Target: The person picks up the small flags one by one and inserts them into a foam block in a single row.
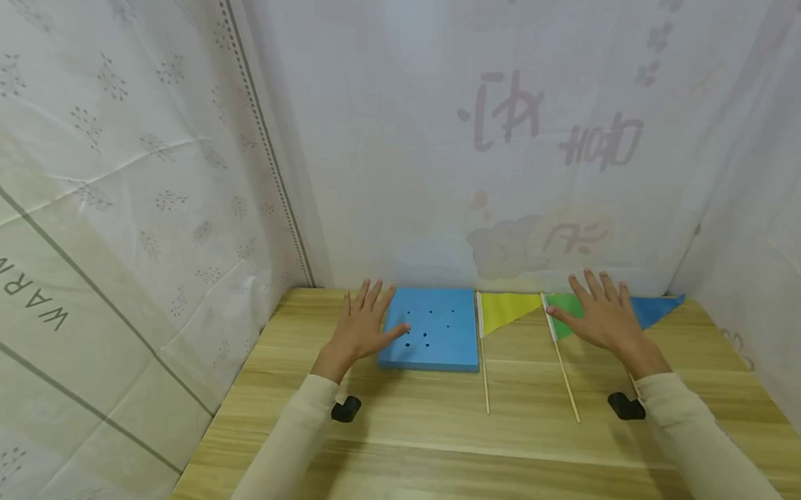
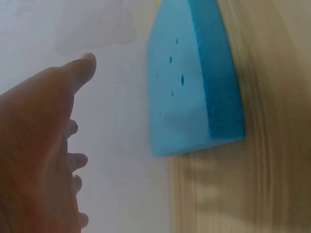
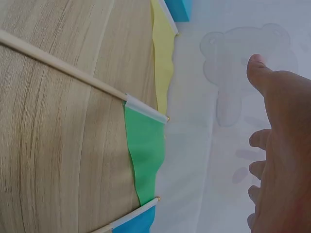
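Observation:
A blue foam block [image 1: 437,326] with several small holes in its top lies at the back of the table. My left hand [image 1: 362,327] is spread above the block's left side; the left wrist view shows it apart from the foam [image 2: 180,97]. To the block's right lie a yellow flag [image 1: 507,311], a green flag [image 1: 562,311] and a blue flag [image 1: 656,310], each a triangle on a thin wooden stick. Over the green and blue flags hovers my right hand [image 1: 605,319], fingers spread and holding nothing. It hides part of both flags in the head view.
The wooden table [image 1: 445,461] meets a printed white curtain [image 1: 404,168] at its back edge. More curtain [image 1: 143,157] hangs along the left side, and another panel [image 1: 779,184] at the right. Black wrist-worn pieces [image 1: 346,409] show under both sleeves.

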### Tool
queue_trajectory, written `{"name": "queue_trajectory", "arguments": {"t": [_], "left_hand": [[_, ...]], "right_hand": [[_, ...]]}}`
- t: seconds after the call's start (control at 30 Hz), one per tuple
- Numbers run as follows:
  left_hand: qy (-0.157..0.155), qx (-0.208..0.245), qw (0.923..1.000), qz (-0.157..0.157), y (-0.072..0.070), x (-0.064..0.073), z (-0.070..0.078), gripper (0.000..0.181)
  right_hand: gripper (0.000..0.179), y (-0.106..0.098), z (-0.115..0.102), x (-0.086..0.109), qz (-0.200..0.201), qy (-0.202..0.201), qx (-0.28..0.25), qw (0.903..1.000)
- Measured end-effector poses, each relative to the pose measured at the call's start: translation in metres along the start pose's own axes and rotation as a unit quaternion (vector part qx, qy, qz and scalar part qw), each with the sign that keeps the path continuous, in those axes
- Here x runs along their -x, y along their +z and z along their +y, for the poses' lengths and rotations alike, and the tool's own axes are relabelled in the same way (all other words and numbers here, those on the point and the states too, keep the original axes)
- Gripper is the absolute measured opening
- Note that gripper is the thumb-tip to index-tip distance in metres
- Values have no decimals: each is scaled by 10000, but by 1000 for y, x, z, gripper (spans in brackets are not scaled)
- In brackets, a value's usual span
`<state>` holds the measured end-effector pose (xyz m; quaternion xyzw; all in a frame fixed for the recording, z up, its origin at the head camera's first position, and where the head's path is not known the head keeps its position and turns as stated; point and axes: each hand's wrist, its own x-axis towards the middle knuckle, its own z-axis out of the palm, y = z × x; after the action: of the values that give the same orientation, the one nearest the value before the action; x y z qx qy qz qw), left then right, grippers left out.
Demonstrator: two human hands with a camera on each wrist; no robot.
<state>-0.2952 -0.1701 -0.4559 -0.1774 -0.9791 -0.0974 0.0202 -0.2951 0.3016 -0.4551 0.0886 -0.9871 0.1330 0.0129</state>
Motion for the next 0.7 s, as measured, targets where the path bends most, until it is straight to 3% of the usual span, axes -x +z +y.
{"name": "queue_trajectory", "arguments": {"t": [0.27, 0.5, 0.7], "left_hand": [[14, -71, 10000, -22, 11, 5, 6, 90], [376, -70, 9992, 113, 33, 11, 19, 84], [596, 105, 9981, 109, 51, 15, 34, 77]], "right_hand": [[98, 7, -11, 4, -62, -133, -31, 9999], [84, 27, -36, 11, 395, -515, -301, 9974], [68, 53, -64, 12, 614, -566, -824, 9931]]}}
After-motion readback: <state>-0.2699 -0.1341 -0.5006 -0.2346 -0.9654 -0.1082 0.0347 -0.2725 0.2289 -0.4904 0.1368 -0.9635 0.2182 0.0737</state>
